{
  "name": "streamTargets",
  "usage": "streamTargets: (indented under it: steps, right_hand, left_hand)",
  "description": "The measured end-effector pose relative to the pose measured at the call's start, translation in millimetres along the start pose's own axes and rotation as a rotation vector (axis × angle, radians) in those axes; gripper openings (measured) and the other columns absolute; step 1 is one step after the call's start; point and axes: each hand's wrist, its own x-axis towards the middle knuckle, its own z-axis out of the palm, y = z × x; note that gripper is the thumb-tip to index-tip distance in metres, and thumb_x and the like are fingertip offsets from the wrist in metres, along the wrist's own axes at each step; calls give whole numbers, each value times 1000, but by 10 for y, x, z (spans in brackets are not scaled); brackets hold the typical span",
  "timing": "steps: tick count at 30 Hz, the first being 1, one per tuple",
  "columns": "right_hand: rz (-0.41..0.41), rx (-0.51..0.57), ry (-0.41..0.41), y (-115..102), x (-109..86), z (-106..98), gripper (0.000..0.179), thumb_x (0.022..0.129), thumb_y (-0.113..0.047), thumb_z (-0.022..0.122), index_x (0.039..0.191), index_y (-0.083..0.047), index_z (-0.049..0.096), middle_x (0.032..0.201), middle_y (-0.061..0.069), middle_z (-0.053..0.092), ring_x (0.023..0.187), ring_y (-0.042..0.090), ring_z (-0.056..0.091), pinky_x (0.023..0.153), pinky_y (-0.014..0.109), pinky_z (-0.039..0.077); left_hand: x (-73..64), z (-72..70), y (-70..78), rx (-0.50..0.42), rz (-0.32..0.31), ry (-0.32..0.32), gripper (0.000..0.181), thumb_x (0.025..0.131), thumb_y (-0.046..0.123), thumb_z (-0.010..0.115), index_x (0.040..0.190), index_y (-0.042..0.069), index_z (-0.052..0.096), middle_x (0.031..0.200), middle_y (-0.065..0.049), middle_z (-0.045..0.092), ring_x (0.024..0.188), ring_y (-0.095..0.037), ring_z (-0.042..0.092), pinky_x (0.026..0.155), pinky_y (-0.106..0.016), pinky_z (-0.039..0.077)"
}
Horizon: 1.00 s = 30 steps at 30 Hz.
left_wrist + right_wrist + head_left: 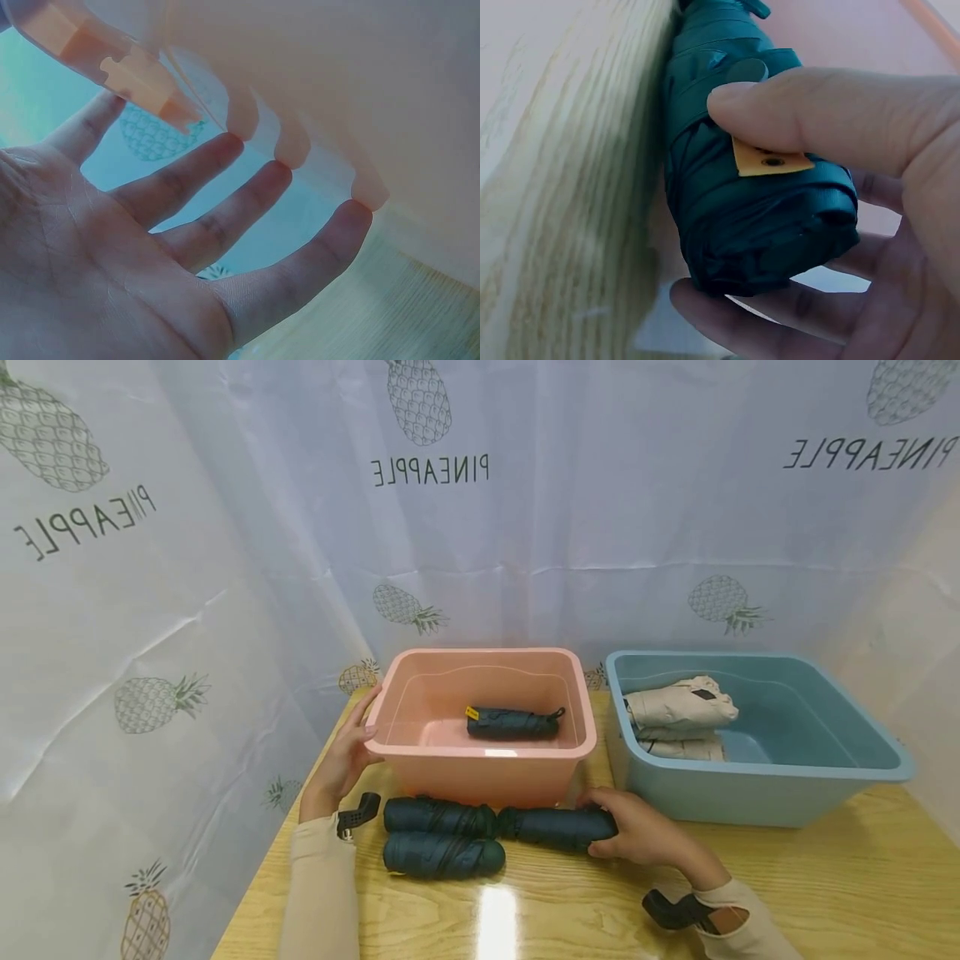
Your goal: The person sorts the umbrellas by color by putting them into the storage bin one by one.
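My left hand (351, 750) rests at the left rim of the pink bin (480, 783). In the left wrist view its extended fingers (217, 232) touch the bin's outer wall with their tips. My right hand (637, 828) grips the right end of a dark folded umbrella (551, 828) in front of that bin. The right wrist view has the thumb on top of this umbrella (761, 217), beside its yellow tag, and fingers round its end. Two more dark folded umbrellas, one (438, 817) behind the other (442, 856), lie to its left. Another dark umbrella (513, 724) lies inside the pink bin.
Right of the pink bin stands a blue bin (750, 793) holding cream folded umbrellas (678, 706) at its left end. Both bins stand on a wooden table (570, 910). A pineapple-print curtain (570, 527) hangs behind and along the left.
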Motion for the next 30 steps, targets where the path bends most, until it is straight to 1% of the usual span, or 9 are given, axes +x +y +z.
streamTargets:
  steps: [3, 7, 10, 13, 15, 18, 22, 25, 30]
  right_hand:
    - [-24, 18, 14, -33, -14, -30, 46, 78, -25, 87, 119, -18, 66, 114, -2, 68, 97, 10, 60, 80, 28, 48]
    - [-51, 52, 45, -82, -27, -56, 44, 77, -20, 86, 116, -20, 66, 110, -4, 68, 90, 7, 59, 76, 26, 49]
    - [-53, 76, 65, -130, -26, -77, 43, 77, -18, 86, 115, -22, 65, 110, -6, 67, 86, 6, 58, 74, 26, 50]
    - [-55, 102, 87, -195, -32, -111, 43, 78, -17, 86, 114, -24, 65, 109, -6, 66, 87, 8, 58, 74, 27, 50]
    - [-45, 130, 95, -239, -39, -137, 42, 78, -16, 85, 114, -25, 66, 108, -6, 66, 86, 9, 59, 73, 28, 50]
    - [-24, 184, 106, -291, -57, -176, 39, 80, -16, 85, 114, -23, 67, 109, -1, 66, 84, 11, 59, 71, 29, 50]
    - [19, 262, 104, -316, -80, -210, 35, 83, -18, 83, 114, -19, 67, 111, 6, 64, 82, 11, 58, 68, 29, 50]
    - [52, 306, 94, -310, -82, -211, 35, 83, -18, 83, 114, -19, 66, 111, 7, 63, 82, 11, 59, 66, 30, 52]
    - [69, 336, 94, -294, -78, -208, 33, 83, -19, 83, 112, -20, 67, 109, 6, 64, 83, 13, 62, 67, 32, 53]
  left_hand:
    - [3, -5, -3, 2, 3, -2, 76, 98, 22, 41, 167, 26, 9, 165, -29, 21, 124, -13, 61, 91, -42, 56]
    - [5, -10, 3, 5, 4, -1, 76, 98, 22, 41, 167, 26, 9, 165, -27, 21, 124, -13, 61, 91, -42, 56]
    - [3, -11, 9, 5, 3, 0, 76, 98, 22, 41, 166, 28, 11, 166, -27, 21, 125, -14, 60, 91, -42, 56]
    - [-9, -14, 11, 6, -1, 3, 75, 98, 22, 41, 166, 28, 11, 166, -26, 21, 125, -13, 60, 92, -42, 56]
    - [-18, -15, 10, 8, -3, 5, 75, 98, 22, 41, 166, 29, 11, 166, -26, 21, 125, -12, 61, 92, -42, 56]
    - [-28, -14, 7, 11, -4, 6, 75, 98, 23, 41, 166, 29, 11, 167, -24, 20, 124, -11, 61, 92, -41, 55]
    - [-30, -8, 4, 9, -4, 5, 76, 98, 23, 40, 167, 26, 9, 167, -24, 19, 124, -13, 60, 92, -41, 56]
    - [-30, -3, 3, 9, -9, 7, 76, 98, 22, 40, 167, 25, 8, 167, -23, 19, 124, -14, 60, 91, -40, 56]
    - [-18, -3, 2, 17, -8, 2, 75, 98, 22, 40, 167, 26, 9, 169, -21, 18, 126, -12, 59, 92, -41, 55]
